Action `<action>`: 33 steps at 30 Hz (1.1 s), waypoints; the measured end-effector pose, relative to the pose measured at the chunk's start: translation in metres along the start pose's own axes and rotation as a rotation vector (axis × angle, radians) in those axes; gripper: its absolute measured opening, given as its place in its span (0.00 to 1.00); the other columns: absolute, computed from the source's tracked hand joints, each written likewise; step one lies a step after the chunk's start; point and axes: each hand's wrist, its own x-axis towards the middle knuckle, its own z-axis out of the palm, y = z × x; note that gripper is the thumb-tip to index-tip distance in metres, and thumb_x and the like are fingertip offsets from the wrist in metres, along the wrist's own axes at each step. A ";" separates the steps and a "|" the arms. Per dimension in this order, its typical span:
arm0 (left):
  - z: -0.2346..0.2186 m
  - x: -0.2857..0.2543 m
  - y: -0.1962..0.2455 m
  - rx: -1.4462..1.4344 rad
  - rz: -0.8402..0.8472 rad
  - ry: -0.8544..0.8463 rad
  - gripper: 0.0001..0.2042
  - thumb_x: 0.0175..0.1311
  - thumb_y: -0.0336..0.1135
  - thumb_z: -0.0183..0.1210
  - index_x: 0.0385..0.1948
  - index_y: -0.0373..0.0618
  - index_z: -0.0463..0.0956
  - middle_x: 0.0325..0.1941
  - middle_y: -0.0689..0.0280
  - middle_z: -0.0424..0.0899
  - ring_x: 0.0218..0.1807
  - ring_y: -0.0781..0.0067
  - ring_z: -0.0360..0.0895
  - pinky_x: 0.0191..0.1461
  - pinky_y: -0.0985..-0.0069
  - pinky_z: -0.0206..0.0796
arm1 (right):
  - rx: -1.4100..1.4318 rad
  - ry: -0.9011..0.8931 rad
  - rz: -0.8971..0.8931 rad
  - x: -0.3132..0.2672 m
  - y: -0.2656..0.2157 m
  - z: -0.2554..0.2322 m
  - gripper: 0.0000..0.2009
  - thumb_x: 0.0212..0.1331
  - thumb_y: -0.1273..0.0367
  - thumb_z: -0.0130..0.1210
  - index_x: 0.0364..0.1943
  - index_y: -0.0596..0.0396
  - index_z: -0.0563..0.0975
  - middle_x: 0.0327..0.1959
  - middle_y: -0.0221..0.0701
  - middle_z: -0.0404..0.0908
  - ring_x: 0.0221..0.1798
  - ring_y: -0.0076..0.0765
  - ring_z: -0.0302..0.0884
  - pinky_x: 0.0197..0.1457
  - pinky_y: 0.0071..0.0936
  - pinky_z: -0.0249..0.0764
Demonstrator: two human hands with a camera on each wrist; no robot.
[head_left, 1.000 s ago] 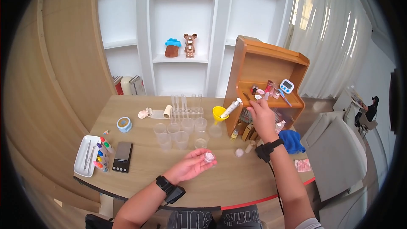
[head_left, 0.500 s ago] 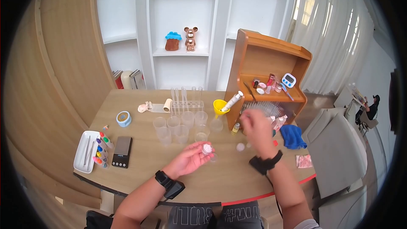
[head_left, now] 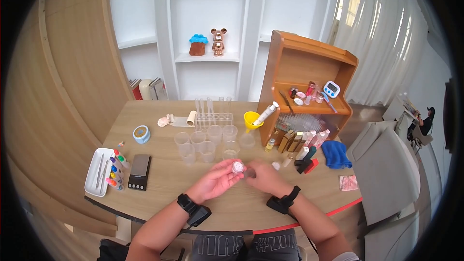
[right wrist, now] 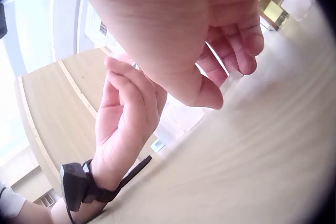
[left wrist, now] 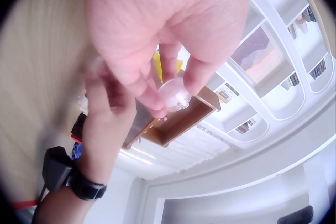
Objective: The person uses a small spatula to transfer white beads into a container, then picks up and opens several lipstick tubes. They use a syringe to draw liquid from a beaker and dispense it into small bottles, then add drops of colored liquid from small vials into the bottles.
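My left hand (head_left: 215, 181) holds a small clear jar (head_left: 237, 166) of pale pink stuff by its sides, in the thumb and fingertips. In the left wrist view the jar (left wrist: 175, 94) sits tilted at those fingertips. Close to its right, my right hand (head_left: 267, 178) is low over the table, fingers bent inward. A small clear lid (right wrist: 234, 78) shows at the thumb and fingertips of the right hand (right wrist: 210, 50), mostly hidden by them. A dark thin spatula (head_left: 285, 101) lies on the wooden shelf unit (head_left: 270, 75).
Clear cups (head_left: 208, 151) and a test tube rack (head_left: 215, 119) stand behind the hands. A yellow funnel (head_left: 252, 120) holds a white tube. Small boxes (head_left: 290, 141) and a blue cloth (head_left: 336, 154) are at right; a scale (head_left: 140, 171), markers and a white tray (head_left: 92, 176) at left.
My right hand has come from the shelf, where the spatula lies, down and left to beside the jar. The clear lid seen on the table is now at its fingers. The left hand stays put.
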 end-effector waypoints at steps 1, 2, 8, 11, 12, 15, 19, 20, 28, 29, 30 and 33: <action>0.001 0.000 0.001 0.018 0.005 -0.009 0.16 0.77 0.33 0.52 0.62 0.40 0.69 0.61 0.57 0.78 0.60 0.63 0.78 0.67 0.68 0.71 | 0.017 0.045 0.048 0.000 -0.003 -0.006 0.18 0.52 0.72 0.63 0.49 0.59 0.80 0.41 0.41 0.78 0.43 0.47 0.81 0.48 0.37 0.78; 0.000 0.000 0.001 0.013 -0.001 -0.007 0.16 0.77 0.32 0.52 0.62 0.40 0.69 0.61 0.58 0.77 0.60 0.63 0.77 0.67 0.68 0.70 | 0.104 0.063 0.058 0.002 -0.005 -0.013 0.19 0.53 0.73 0.63 0.51 0.58 0.79 0.41 0.38 0.78 0.44 0.41 0.80 0.49 0.33 0.77; -0.010 0.000 -0.003 0.007 -0.049 -0.009 0.17 0.76 0.32 0.52 0.63 0.40 0.68 0.61 0.60 0.77 0.59 0.65 0.78 0.67 0.69 0.71 | 0.925 0.138 0.062 -0.002 -0.010 -0.015 0.18 0.60 0.80 0.60 0.56 0.58 0.78 0.43 0.25 0.76 0.49 0.21 0.76 0.55 0.21 0.73; -0.010 0.000 -0.004 0.034 -0.060 -0.004 0.17 0.77 0.32 0.53 0.63 0.40 0.69 0.61 0.59 0.77 0.59 0.65 0.78 0.66 0.69 0.71 | 1.063 0.142 0.003 -0.004 -0.007 -0.004 0.19 0.60 0.82 0.60 0.56 0.59 0.78 0.46 0.27 0.77 0.51 0.23 0.76 0.57 0.23 0.73; -0.010 0.001 -0.005 0.040 -0.058 -0.001 0.17 0.77 0.32 0.53 0.63 0.39 0.69 0.61 0.59 0.77 0.59 0.65 0.78 0.66 0.70 0.72 | 1.035 0.161 -0.049 -0.003 -0.008 -0.002 0.19 0.59 0.82 0.61 0.56 0.58 0.79 0.47 0.28 0.77 0.51 0.24 0.76 0.56 0.24 0.74; -0.004 0.001 -0.005 0.080 -0.063 0.020 0.17 0.77 0.32 0.52 0.63 0.39 0.69 0.61 0.58 0.77 0.60 0.64 0.78 0.66 0.71 0.72 | 0.852 0.181 -0.145 -0.005 -0.014 -0.003 0.19 0.58 0.81 0.62 0.56 0.58 0.79 0.50 0.32 0.77 0.51 0.26 0.77 0.57 0.25 0.74; 0.002 0.002 -0.006 0.165 -0.076 0.079 0.16 0.78 0.34 0.51 0.62 0.37 0.69 0.61 0.56 0.76 0.61 0.64 0.78 0.65 0.72 0.73 | 0.512 0.170 -0.211 -0.010 -0.022 -0.011 0.19 0.57 0.82 0.63 0.55 0.59 0.81 0.55 0.35 0.77 0.54 0.33 0.79 0.58 0.29 0.76; 0.000 0.001 -0.007 0.176 -0.079 0.077 0.17 0.78 0.34 0.51 0.62 0.37 0.69 0.61 0.56 0.77 0.60 0.64 0.79 0.65 0.72 0.73 | 0.464 0.178 -0.227 -0.011 -0.024 -0.013 0.19 0.57 0.81 0.63 0.54 0.58 0.81 0.55 0.36 0.78 0.54 0.35 0.79 0.58 0.30 0.76; -0.014 0.002 -0.009 0.223 -0.137 0.051 0.15 0.78 0.35 0.52 0.60 0.39 0.72 0.57 0.58 0.80 0.58 0.67 0.79 0.65 0.69 0.73 | 0.368 0.141 -0.244 -0.010 -0.024 -0.020 0.16 0.57 0.75 0.66 0.51 0.57 0.82 0.50 0.38 0.83 0.53 0.42 0.82 0.56 0.35 0.78; -0.013 0.002 -0.009 0.256 -0.132 0.082 0.16 0.77 0.35 0.53 0.61 0.38 0.71 0.57 0.58 0.80 0.59 0.66 0.80 0.65 0.70 0.73 | 0.369 0.124 -0.187 -0.011 -0.025 -0.020 0.16 0.57 0.75 0.66 0.50 0.57 0.82 0.49 0.37 0.83 0.51 0.41 0.82 0.54 0.35 0.78; -0.011 0.003 -0.010 0.290 -0.128 0.112 0.17 0.77 0.34 0.53 0.61 0.37 0.70 0.57 0.57 0.80 0.59 0.66 0.80 0.65 0.70 0.73 | 0.370 0.108 -0.129 -0.011 -0.025 -0.020 0.15 0.57 0.74 0.66 0.49 0.57 0.83 0.48 0.37 0.83 0.49 0.41 0.82 0.53 0.35 0.79; -0.010 0.004 -0.014 0.346 -0.108 0.112 0.18 0.76 0.32 0.54 0.63 0.36 0.68 0.59 0.57 0.79 0.60 0.65 0.80 0.66 0.71 0.73 | 0.040 0.026 0.019 -0.013 -0.017 -0.016 0.13 0.58 0.73 0.66 0.47 0.58 0.83 0.44 0.37 0.83 0.45 0.39 0.83 0.48 0.34 0.79</action>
